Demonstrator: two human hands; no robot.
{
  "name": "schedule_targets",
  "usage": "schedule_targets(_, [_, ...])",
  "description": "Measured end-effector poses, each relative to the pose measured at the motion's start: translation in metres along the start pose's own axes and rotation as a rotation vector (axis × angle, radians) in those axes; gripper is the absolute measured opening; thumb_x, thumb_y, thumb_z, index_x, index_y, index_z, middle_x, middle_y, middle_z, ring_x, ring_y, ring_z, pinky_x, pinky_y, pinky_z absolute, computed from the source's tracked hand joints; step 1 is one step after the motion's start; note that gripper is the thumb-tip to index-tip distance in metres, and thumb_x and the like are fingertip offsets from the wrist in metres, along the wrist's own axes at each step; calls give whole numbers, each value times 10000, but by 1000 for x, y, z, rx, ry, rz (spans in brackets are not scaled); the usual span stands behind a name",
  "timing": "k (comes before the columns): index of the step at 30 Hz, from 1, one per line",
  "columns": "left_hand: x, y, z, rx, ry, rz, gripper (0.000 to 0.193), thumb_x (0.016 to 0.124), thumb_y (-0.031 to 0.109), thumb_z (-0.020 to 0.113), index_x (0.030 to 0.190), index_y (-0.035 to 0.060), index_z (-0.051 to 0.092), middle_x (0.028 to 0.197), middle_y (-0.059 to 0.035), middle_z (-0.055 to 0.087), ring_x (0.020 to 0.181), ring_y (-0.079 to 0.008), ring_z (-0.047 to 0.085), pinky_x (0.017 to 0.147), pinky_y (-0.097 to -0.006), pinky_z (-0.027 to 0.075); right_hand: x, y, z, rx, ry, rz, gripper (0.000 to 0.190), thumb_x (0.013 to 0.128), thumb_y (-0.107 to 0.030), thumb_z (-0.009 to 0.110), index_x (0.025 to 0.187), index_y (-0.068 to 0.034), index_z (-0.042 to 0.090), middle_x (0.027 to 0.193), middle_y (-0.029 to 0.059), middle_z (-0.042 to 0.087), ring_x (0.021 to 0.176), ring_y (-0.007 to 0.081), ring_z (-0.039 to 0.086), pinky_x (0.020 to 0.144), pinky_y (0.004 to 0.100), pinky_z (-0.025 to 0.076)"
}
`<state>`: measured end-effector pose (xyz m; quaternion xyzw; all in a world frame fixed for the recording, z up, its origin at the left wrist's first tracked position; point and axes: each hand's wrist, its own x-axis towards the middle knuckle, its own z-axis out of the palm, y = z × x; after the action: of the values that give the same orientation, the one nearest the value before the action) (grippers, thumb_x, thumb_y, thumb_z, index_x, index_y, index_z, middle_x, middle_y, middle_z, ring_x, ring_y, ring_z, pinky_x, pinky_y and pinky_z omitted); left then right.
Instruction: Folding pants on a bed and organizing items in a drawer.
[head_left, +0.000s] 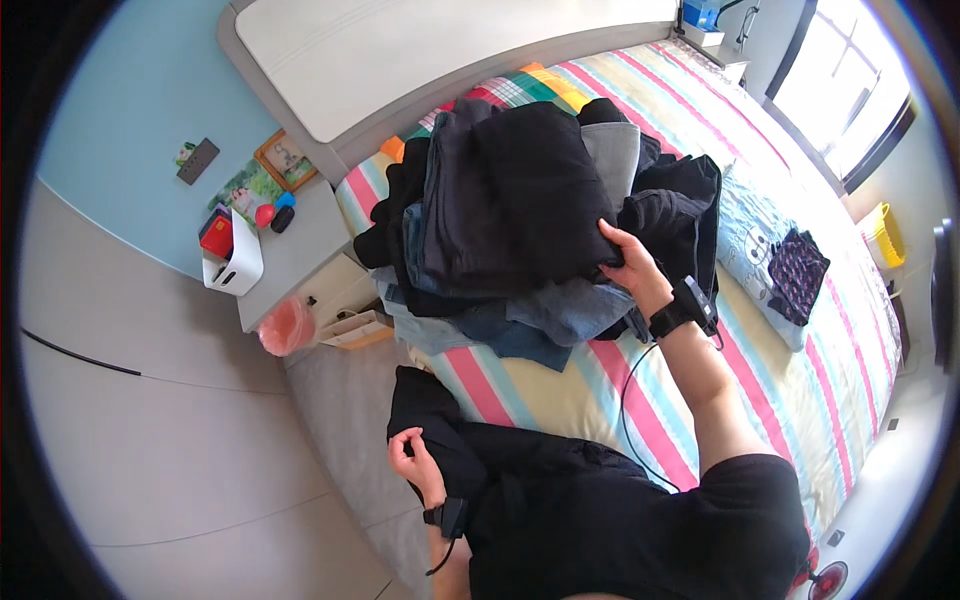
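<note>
My right hand (631, 262) grips the near right corner of a folded black garment (540, 187), its thumb on top and its fingers partly hidden at the edge. That garment tops a tall pile of dark clothes and denim on the bed. A light grey folded garment (611, 154) shows just behind it. Blue denim pieces (574, 311) spread out at the bottom of the pile. My left hand (416, 465) is loosely curled beside my black-clad leg (427, 412), away from the pile, with nothing visible in it. Each wrist wears a black strapped device with a cable.
The bed (540, 390) has a striped sheet. To the right lies a light blue pillow (739, 247) bearing a dark patterned cloth (799, 274). A bedside table (300, 247) at left carries a white container (244, 262). Below is a pink-lined bin (287, 330).
</note>
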<state>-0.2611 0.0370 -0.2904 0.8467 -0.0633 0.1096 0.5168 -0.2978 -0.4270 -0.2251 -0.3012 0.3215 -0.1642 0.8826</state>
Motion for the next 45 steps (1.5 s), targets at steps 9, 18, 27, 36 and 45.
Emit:
schedule_targets(9, [0, 0, 2, -34, 30, -59, 85, 814, 29, 577, 733, 12, 592, 779, -62, 616, 790, -209, 563, 777, -333, 439, 5, -24, -6, 474, -285, 35, 143, 862, -155, 644, 923, -30, 612, 869, 77, 682, 743, 196, 674, 631, 286, 566])
schedule_targets(18, [-1, -2, 3, -44, 26, -91, 71, 801, 3, 583, 733, 15, 597, 775, -61, 614, 794, -213, 562, 783, -339, 440, 4, 10, -52, 270, 338, -73, 312, 804, -198, 718, 1055, -46, 613, 990, 82, 670, 876, 199, 651, 821, 336, 528])
schedule_targets(27, [3, -7, 2, 35, 13, 6, 69, 827, 9, 543, 769, -1, 578, 784, -57, 619, 764, -161, 574, 753, -288, 453, 10, 59, -17, -246, 124, -511, 663, 740, -156, 769, 1288, 28, 443, 1250, 142, 530, 1156, 245, 508, 1016, 320, 384])
schedule_targets(36, [3, 3, 5, 48, 39, -26, 56, 788, 28, 584, 738, 40, 602, 772, -56, 617, 787, -235, 560, 787, -360, 419, 47, 113, 57, -956, 89, -728, 456, 805, -151, 694, 1200, 11, 534, 1154, 182, 583, 1086, 264, 562, 892, 332, 453])
schedule_targets(45, [-2, 3, 5, 51, 40, 13, 47, 782, 18, 588, 741, 40, 594, 762, -61, 605, 781, -243, 555, 771, -361, 416, 29, 74, 25, -854, 126, -1044, 675, 749, -177, 769, 1291, 45, 435, 1297, 159, 500, 1199, 241, 471, 1014, 319, 362])
